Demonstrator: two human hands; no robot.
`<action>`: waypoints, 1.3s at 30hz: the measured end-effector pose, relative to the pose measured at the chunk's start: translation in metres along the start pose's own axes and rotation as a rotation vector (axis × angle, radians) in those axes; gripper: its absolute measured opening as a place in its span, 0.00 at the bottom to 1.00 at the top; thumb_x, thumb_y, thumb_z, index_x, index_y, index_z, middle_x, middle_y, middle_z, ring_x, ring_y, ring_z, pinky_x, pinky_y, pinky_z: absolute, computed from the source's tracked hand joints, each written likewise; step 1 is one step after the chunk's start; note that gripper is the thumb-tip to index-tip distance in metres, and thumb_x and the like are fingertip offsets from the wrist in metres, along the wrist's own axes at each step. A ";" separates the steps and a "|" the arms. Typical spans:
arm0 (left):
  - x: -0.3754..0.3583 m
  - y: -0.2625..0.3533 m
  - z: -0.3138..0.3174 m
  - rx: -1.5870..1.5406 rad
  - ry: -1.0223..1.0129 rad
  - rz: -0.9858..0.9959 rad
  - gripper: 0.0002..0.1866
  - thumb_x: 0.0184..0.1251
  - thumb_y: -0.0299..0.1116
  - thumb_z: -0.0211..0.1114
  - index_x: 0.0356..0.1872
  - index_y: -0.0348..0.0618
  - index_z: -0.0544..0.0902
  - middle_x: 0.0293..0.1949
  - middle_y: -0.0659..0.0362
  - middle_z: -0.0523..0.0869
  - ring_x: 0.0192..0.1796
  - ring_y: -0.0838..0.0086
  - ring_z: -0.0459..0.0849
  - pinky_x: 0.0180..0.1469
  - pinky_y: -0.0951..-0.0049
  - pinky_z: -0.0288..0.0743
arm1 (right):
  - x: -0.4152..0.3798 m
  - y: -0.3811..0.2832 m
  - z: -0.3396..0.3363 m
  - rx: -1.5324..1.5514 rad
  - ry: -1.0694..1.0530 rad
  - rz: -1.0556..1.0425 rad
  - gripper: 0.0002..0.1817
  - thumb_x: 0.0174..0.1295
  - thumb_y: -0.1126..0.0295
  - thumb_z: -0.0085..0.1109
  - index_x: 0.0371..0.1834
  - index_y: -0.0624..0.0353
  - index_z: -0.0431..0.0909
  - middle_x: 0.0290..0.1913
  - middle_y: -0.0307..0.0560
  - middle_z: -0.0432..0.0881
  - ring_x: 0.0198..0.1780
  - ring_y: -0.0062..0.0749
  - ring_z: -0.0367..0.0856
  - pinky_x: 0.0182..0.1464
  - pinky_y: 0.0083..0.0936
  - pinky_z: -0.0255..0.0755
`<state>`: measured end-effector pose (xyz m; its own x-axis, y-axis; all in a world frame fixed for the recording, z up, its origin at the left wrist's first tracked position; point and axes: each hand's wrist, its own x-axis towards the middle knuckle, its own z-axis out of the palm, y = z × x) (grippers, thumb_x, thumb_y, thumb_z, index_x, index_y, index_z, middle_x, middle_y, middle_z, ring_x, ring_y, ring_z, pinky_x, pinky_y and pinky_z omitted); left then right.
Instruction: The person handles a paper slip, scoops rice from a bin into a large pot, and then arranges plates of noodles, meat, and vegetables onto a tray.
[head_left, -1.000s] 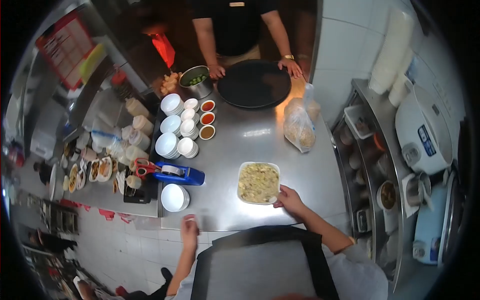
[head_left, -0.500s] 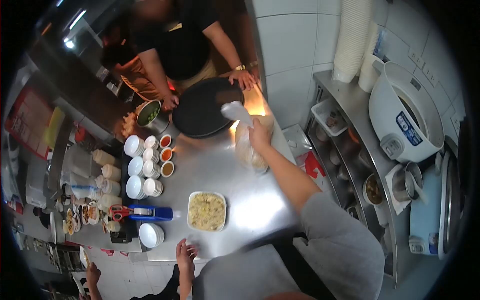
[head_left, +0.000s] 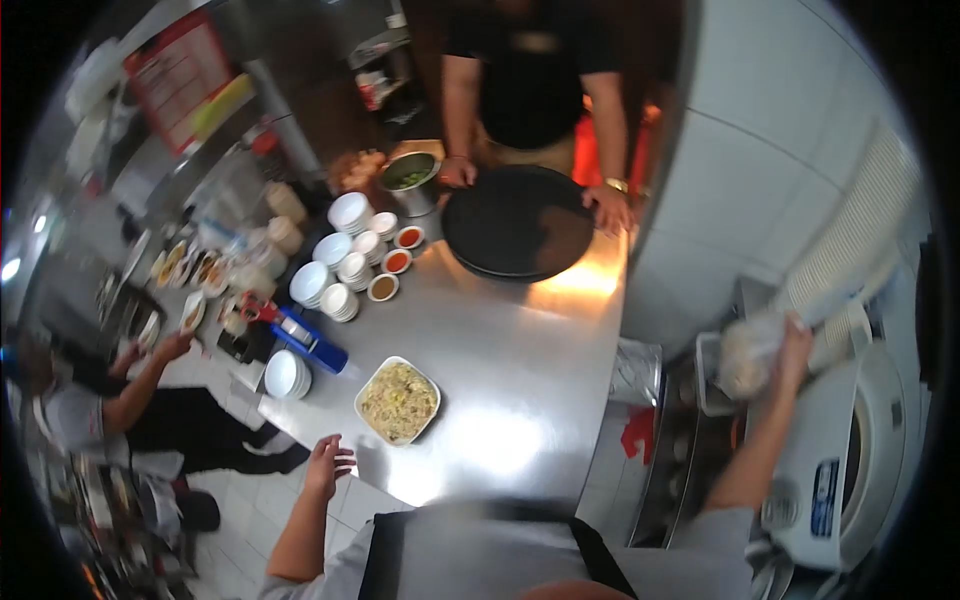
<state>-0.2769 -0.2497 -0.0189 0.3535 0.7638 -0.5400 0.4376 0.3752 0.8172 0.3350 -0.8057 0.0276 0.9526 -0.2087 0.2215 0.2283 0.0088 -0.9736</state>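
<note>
My right hand (head_left: 795, 343) is far out to the right, gripping a clear plastic bag of food (head_left: 746, 356) above the side shelf beside the white rice cooker (head_left: 840, 455). My left hand (head_left: 327, 465) hovers open with fingers spread at the near edge of the steel counter (head_left: 520, 350), holding nothing. Just beyond it sits a white square dish of fried rice (head_left: 398, 400).
Across the counter a person in black holds a round black tray (head_left: 518, 223) with both hands, beside a metal bowl (head_left: 412, 180). Stacked white bowls (head_left: 335, 270), three sauce dishes (head_left: 396, 261) and a blue tape dispenser (head_left: 308, 342) line the left. Another person (head_left: 110, 400) reaches at left.
My right hand has carried the plastic bag from the counter by the black tray across to the right shelf. The view has swung right. My left hand stays near the counter edge.
</note>
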 end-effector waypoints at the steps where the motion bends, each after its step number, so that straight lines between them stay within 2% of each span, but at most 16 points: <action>1: 0.000 0.005 0.005 -0.018 -0.011 0.012 0.19 0.67 0.45 0.52 0.54 0.48 0.68 0.37 0.55 0.80 0.35 0.69 0.81 0.35 0.70 0.73 | 0.022 0.012 -0.030 -0.521 0.099 -0.172 0.16 0.59 0.66 0.54 0.43 0.70 0.73 0.37 0.55 0.79 0.36 0.38 0.78 0.41 0.32 0.71; 2: 0.000 0.009 0.009 -0.025 -0.033 0.023 0.19 0.68 0.44 0.51 0.55 0.48 0.67 0.39 0.55 0.80 0.37 0.68 0.81 0.37 0.70 0.74 | 0.052 0.045 -0.070 -0.915 0.117 -0.236 0.20 0.61 0.65 0.49 0.53 0.67 0.69 0.44 0.62 0.78 0.46 0.48 0.77 0.51 0.37 0.68; 4: 0.000 0.018 0.022 -0.053 -0.084 0.039 0.19 0.69 0.44 0.49 0.56 0.49 0.67 0.41 0.55 0.80 0.40 0.68 0.80 0.40 0.68 0.73 | 0.046 0.051 -0.080 -1.272 0.043 0.049 0.23 0.63 0.65 0.42 0.60 0.62 0.63 0.49 0.67 0.73 0.49 0.58 0.73 0.53 0.41 0.66; 10: -0.004 0.006 0.006 -0.122 -0.123 0.048 0.21 0.69 0.47 0.48 0.57 0.50 0.66 0.44 0.56 0.79 0.42 0.69 0.78 0.44 0.66 0.72 | 0.048 0.079 -0.080 -1.134 0.216 0.316 0.34 0.59 0.61 0.47 0.70 0.48 0.47 0.63 0.69 0.57 0.60 0.62 0.62 0.59 0.45 0.61; 12: -0.009 -0.007 -0.012 -0.163 -0.103 0.041 0.21 0.68 0.47 0.48 0.57 0.50 0.66 0.43 0.56 0.80 0.42 0.69 0.78 0.43 0.67 0.72 | -0.005 0.018 -0.024 -1.262 0.321 0.155 0.35 0.58 0.60 0.50 0.69 0.50 0.49 0.63 0.70 0.57 0.62 0.61 0.60 0.62 0.45 0.56; 14: -0.015 -0.036 -0.036 -0.190 -0.158 0.002 0.21 0.67 0.48 0.50 0.55 0.49 0.68 0.41 0.57 0.80 0.42 0.72 0.78 0.43 0.69 0.71 | -0.051 0.001 0.017 -1.257 0.303 -0.259 0.37 0.56 0.60 0.55 0.68 0.53 0.52 0.62 0.70 0.57 0.64 0.61 0.56 0.64 0.46 0.52; 16: -0.022 -0.083 -0.062 -0.222 -0.266 -0.058 0.21 0.66 0.49 0.51 0.54 0.49 0.70 0.41 0.57 0.81 0.43 0.72 0.78 0.43 0.68 0.71 | -0.114 -0.008 0.075 -1.129 0.163 -0.662 0.38 0.50 0.63 0.61 0.65 0.62 0.57 0.63 0.68 0.56 0.66 0.62 0.51 0.66 0.47 0.47; 18: -0.055 -0.121 -0.066 -0.049 -0.247 -0.120 0.23 0.62 0.50 0.54 0.54 0.49 0.72 0.42 0.57 0.81 0.45 0.69 0.78 0.46 0.64 0.70 | -0.203 -0.017 0.149 -0.587 -0.084 -0.716 0.31 0.50 0.69 0.57 0.60 0.61 0.62 0.61 0.68 0.57 0.63 0.60 0.56 0.64 0.46 0.50; 19: -0.063 -0.149 -0.072 0.039 -0.266 -0.148 0.24 0.62 0.50 0.55 0.54 0.49 0.72 0.42 0.57 0.81 0.45 0.68 0.79 0.46 0.64 0.70 | -0.246 -0.019 0.173 -0.865 -0.208 -0.643 0.30 0.49 0.70 0.56 0.60 0.59 0.63 0.61 0.65 0.57 0.62 0.55 0.58 0.63 0.46 0.51; 21: -0.070 -0.228 -0.090 0.262 -0.408 -0.118 0.24 0.60 0.49 0.55 0.54 0.49 0.72 0.42 0.56 0.81 0.45 0.68 0.79 0.47 0.65 0.71 | -0.350 -0.047 0.232 -0.256 -0.406 -0.730 0.24 0.47 0.71 0.57 0.52 0.60 0.72 0.57 0.58 0.65 0.60 0.53 0.61 0.61 0.45 0.55; 26: -0.046 -0.380 -0.168 0.668 -0.614 0.114 0.25 0.57 0.48 0.58 0.54 0.48 0.73 0.42 0.54 0.82 0.45 0.65 0.79 0.47 0.66 0.71 | -0.540 -0.115 0.289 -0.072 -1.413 -0.449 0.12 0.52 0.76 0.59 0.41 0.60 0.79 0.44 0.54 0.79 0.47 0.34 0.78 0.47 0.26 0.71; 27: -0.040 -0.401 -0.184 0.705 -0.574 0.142 0.25 0.56 0.47 0.58 0.54 0.47 0.73 0.42 0.54 0.82 0.45 0.65 0.79 0.47 0.66 0.71 | -0.574 -0.117 0.299 -0.049 -1.482 -0.328 0.10 0.54 0.76 0.58 0.40 0.61 0.80 0.34 0.50 0.82 0.34 0.28 0.81 0.41 0.21 0.73; 29: -0.028 -0.422 -0.221 0.746 -0.421 0.134 0.26 0.55 0.47 0.59 0.54 0.47 0.74 0.42 0.53 0.82 0.44 0.64 0.79 0.48 0.67 0.71 | -0.630 -0.108 0.319 0.006 -1.623 -0.128 0.09 0.57 0.76 0.55 0.40 0.63 0.79 0.33 0.46 0.82 0.33 0.24 0.81 0.38 0.18 0.73; 32: -0.026 -0.385 -0.289 0.662 -0.022 -0.115 0.21 0.56 0.47 0.59 0.45 0.43 0.79 0.34 0.53 0.83 0.38 0.65 0.81 0.43 0.68 0.72 | -0.702 -0.113 0.360 0.063 -1.700 0.012 0.08 0.59 0.76 0.54 0.40 0.64 0.79 0.33 0.44 0.82 0.34 0.23 0.82 0.36 0.17 0.73; 35: 0.023 -0.326 -0.354 0.386 0.114 -0.169 0.18 0.58 0.46 0.57 0.35 0.41 0.82 0.26 0.55 0.83 0.32 0.68 0.80 0.38 0.69 0.73 | -0.758 -0.118 0.399 0.113 -1.682 -0.007 0.08 0.58 0.74 0.56 0.39 0.62 0.80 0.30 0.43 0.82 0.31 0.22 0.81 0.35 0.16 0.72; 39: 0.131 -0.250 -0.410 0.207 0.235 0.126 0.17 0.66 0.41 0.52 0.30 0.36 0.79 0.25 0.57 0.83 0.27 0.74 0.79 0.31 0.73 0.72 | -0.777 -0.129 0.436 0.054 -1.612 -0.107 0.08 0.57 0.74 0.58 0.40 0.60 0.80 0.29 0.43 0.82 0.29 0.20 0.79 0.34 0.16 0.72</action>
<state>-0.6788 -0.0277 -0.2116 0.2260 0.9065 -0.3567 0.5695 0.1741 0.8034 -0.3466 -0.2185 0.0059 0.1350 0.9803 0.1441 0.2778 0.1022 -0.9552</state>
